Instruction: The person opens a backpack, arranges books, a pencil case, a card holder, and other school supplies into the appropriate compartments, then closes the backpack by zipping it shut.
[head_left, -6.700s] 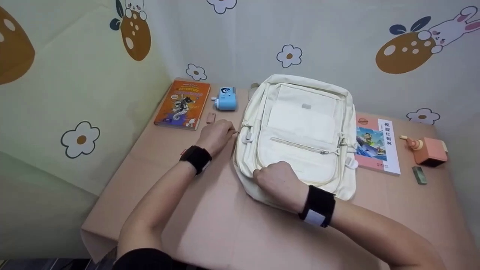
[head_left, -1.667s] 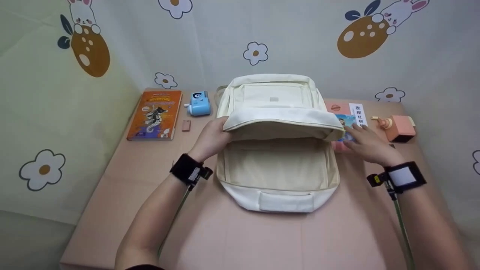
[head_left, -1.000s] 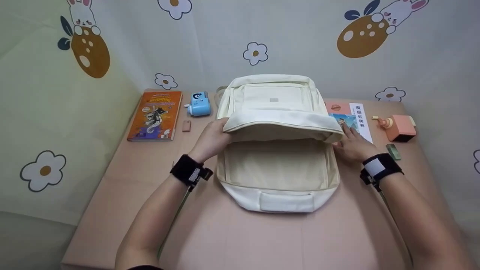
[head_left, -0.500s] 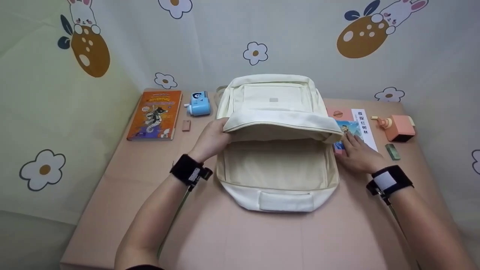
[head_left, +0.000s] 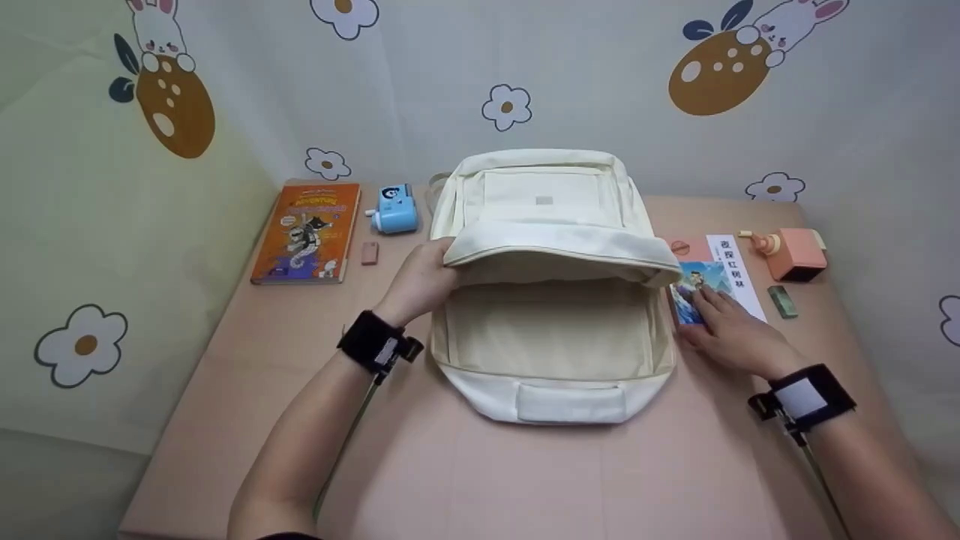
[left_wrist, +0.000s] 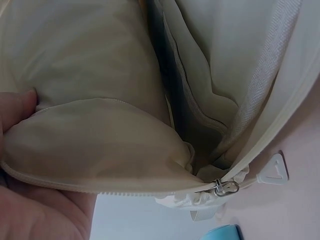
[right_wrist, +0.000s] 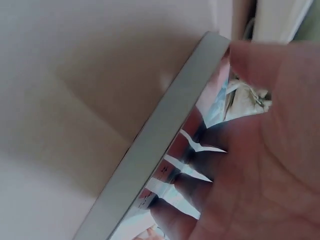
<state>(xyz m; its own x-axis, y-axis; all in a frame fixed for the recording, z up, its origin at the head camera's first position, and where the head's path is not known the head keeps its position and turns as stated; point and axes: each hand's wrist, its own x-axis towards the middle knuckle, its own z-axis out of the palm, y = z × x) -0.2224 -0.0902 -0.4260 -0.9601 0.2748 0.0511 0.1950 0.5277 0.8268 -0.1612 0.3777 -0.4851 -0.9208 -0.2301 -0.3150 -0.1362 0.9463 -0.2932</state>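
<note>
In the head view a cream backpack [head_left: 559,337] lies with its main compartment unzipped and its front panel lifted. My left hand [head_left: 420,281] grips the panel's left edge. From the left wrist, the thumb shows over the beige lining [left_wrist: 90,145], with fingers under the zipper edge. Right of the bag lies a paperback book [head_left: 724,274] with a pink, white and blue cover, its left side overlapped by the bag. My right hand [head_left: 739,337] presses extended fingers on its cover. In the right wrist view the thumb is at one end of the book's pale edge [right_wrist: 150,140].
At the left lie an orange book [head_left: 307,232], a blue crank pencil sharpener [head_left: 395,214] and a small pink eraser [head_left: 370,253]. To the right are a pink crank sharpener [head_left: 799,255] and a green eraser [head_left: 782,301]. A patterned curtain [head_left: 420,97] backs the table.
The backpack, zipped earliest, now gapes with its panel raised by my left hand. My right hand has come onto the paperback, which has slid toward me and slightly right.
</note>
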